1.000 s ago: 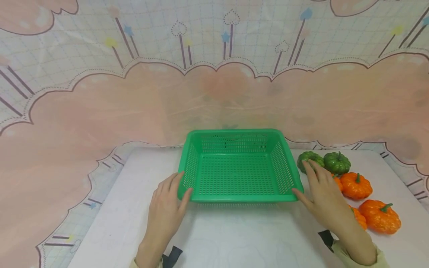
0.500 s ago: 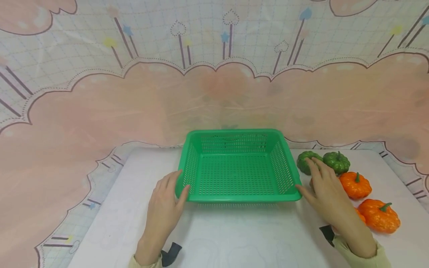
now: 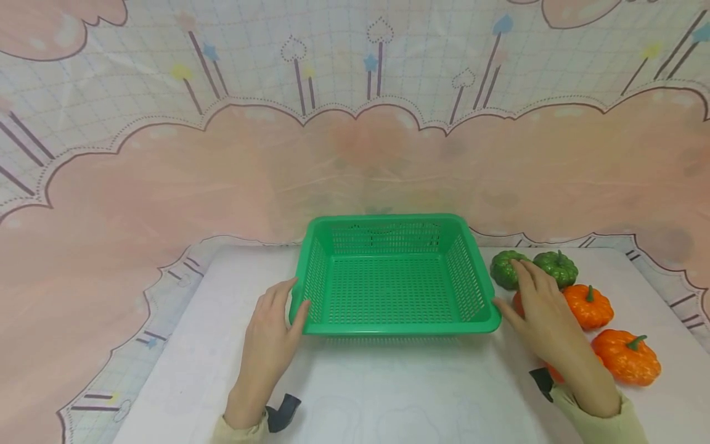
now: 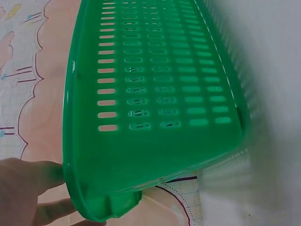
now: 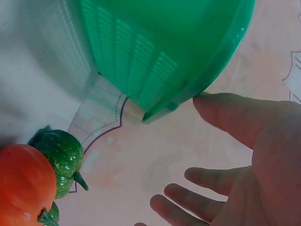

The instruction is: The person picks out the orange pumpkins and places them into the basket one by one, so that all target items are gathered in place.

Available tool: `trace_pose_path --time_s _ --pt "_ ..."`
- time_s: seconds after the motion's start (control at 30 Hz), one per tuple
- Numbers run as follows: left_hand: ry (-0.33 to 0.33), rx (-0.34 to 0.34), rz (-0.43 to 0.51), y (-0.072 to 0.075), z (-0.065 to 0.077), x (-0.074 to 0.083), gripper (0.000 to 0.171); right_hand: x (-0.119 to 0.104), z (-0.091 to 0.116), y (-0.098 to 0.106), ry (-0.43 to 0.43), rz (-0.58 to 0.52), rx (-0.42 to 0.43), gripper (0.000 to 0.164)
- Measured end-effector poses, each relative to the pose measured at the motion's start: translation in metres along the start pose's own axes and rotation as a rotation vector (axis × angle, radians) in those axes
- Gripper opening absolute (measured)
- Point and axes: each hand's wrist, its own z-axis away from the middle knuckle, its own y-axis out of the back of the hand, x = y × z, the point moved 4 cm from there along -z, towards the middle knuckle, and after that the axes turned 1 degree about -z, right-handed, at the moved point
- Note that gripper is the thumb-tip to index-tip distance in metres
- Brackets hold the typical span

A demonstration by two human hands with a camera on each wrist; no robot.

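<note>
Green plastic is framed by two bare hands: a rectangular, perforated basket is set upright on a white table, in front of a pink-and-white printed cloth. At the basket's near left corner, the left hand is placed with its fingers relaxed and extended along the outer side and its thumb brought to the rim; in the left wrist view, fingertips are partly concealed behind that rim, and the basket is touched without being clenched. At the basket's near right corner, the rim is met by the thumb tip of the right hand, while its other fingers are spread well apart from the thumb, with nothing grasped. To the right of the basket, two green pumpkins are seen side by side, the one closer to the basket partly covered by the right hand's fingertips. On the same side of the basket, nearer the person, two orange pumpkins are seen, and more orange is glimpsed around the right hand and wrist, where the count is obscured. Pale yellow sleeves are worn on both forearms, nearer the person than the basket.
</note>
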Motion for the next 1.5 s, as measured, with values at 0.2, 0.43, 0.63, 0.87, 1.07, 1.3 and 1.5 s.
trace_pose_path --time_s 0.2,0.43,0.63,0.87,1.07,1.3,1.5 --pt "0.016 -0.006 0.012 -0.002 -0.002 -0.002 0.046 0.005 -0.001 0.000 -0.029 0.009 -0.028 0.077" --pt "0.070 -0.050 0.035 -0.004 -0.006 -0.006 0.047 0.010 -0.004 -0.001 -0.055 0.007 -0.031 0.077" --pt "0.112 -0.068 0.079 -0.006 -0.010 -0.010 0.046 0.015 -0.006 -0.002 -0.069 -0.005 -0.038 0.077" --pt "0.137 -0.068 0.136 -0.009 -0.014 -0.015 0.045 0.020 -0.010 -0.004 -0.083 -0.032 -0.046 0.076" --pt "0.156 -0.075 0.192 -0.013 -0.016 -0.021 0.046 0.025 -0.014 -0.008 -0.105 -0.059 -0.064 0.077" --pt "0.167 -0.089 0.256 -0.019 -0.020 -0.026 0.047 0.034 -0.017 -0.012 -0.128 -0.083 -0.091 0.077" --pt "0.170 -0.091 0.315 -0.022 -0.022 -0.030 0.047 0.044 -0.018 -0.013 -0.141 -0.095 -0.122 0.078"
